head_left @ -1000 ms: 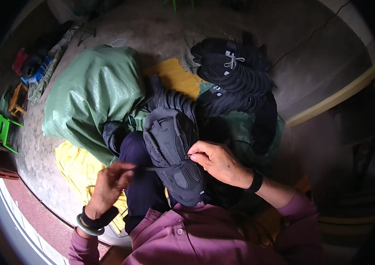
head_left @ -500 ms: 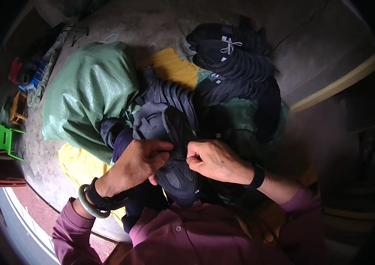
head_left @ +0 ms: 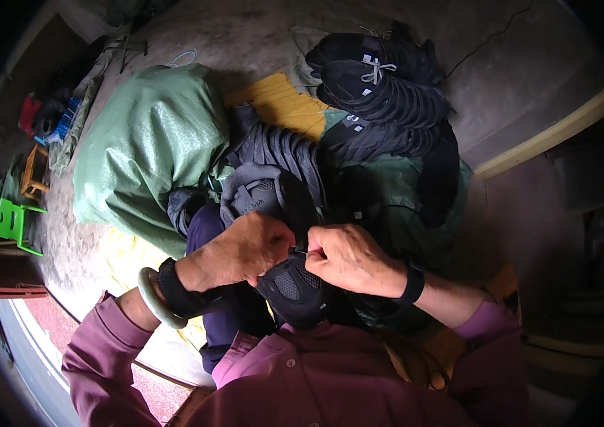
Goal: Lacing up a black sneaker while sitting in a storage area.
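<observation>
A black shoe upper [head_left: 293, 287] with mesh panels lies on my lap, its padded collar pointing away from me and its toe close to my shirt. My left hand [head_left: 250, 248] is closed over the middle of the upper, fingers bent in and mostly hidden. Just right of it, my right hand [head_left: 353, 260] pinches thumb against forefinger. A thin, short line shows between the two hands, too fine to name. The fingers cover the middle of the upper.
Stacks of black shoe uppers [head_left: 380, 92] lie beyond my hands to the right, and another row [head_left: 287, 153] straight ahead. A large green woven sack [head_left: 152, 142] bulges at the left. Farther left stands a green plastic chair [head_left: 11, 219]. Yellow sheeting [head_left: 280, 103] covers some floor.
My left hand has turned over and closed more tightly, moving right until it almost meets my right hand. The right hand keeps its pinch. The whole view has shifted slightly.
</observation>
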The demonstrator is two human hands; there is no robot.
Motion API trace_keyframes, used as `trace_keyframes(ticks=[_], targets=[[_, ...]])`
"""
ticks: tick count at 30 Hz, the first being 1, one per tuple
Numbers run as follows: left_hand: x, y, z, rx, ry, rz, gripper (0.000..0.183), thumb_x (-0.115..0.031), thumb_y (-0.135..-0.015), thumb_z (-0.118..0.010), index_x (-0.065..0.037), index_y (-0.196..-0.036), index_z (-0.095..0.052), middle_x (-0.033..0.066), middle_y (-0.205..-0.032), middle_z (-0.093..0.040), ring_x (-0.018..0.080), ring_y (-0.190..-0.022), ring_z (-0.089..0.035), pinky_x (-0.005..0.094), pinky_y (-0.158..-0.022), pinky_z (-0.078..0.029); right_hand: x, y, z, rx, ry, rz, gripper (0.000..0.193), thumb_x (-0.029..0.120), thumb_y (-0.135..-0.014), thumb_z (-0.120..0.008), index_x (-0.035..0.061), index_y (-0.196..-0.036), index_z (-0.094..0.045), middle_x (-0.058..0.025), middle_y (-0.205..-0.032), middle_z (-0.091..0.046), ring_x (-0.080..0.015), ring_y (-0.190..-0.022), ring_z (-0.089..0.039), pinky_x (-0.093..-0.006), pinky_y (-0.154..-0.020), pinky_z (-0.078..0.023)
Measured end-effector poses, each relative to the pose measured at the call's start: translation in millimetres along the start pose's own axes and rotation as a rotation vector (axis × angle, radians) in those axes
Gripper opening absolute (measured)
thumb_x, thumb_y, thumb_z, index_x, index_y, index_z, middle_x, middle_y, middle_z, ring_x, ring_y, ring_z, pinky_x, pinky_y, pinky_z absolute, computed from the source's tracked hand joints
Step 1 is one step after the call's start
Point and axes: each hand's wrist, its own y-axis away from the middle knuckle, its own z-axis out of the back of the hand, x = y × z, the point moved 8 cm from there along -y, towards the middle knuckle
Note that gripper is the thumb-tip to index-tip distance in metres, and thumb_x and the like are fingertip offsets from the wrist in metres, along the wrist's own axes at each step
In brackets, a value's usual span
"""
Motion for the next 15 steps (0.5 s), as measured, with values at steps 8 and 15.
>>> trace_keyframes(ticks=[8,15], targets=[[4,-7,-8,-0.095,0.074,-0.023,0.02,-0.008,-0.091,-0.063,0.007,-0.102,-0.071,0.0042,-0.072,-0.066,0.0097,-0.055,-0.06,0.0268,-0.05,-0.051,-17,4,-17,0.051,-0.213,-0.266,0.019,0.017,-0.084,-0.067,-0.0016,-0.09,-0.069,-0.0214,-0.081,-0.071,-0.0371,-0.076,-0.07,-0.0449,-0.071,-0.056],[13,-13,-6,-0.046,0.164,-0.012,0.016,-0.008,-0.088,-0.067,0.005,-0.098,-0.07,0.0069,-0.078,-0.067,0.0121,-0.059,-0.062,0.0277,-0.052,-0.056,-20,17,-16,0.319,-0.582,-0.348,0.031,0.027,-0.099,-0.066,-0.0033,-0.102,-0.069,-0.007,-0.085,-0.069,-0.0142,-0.074,-0.064,-0.0317,-0.066,-0.053]])
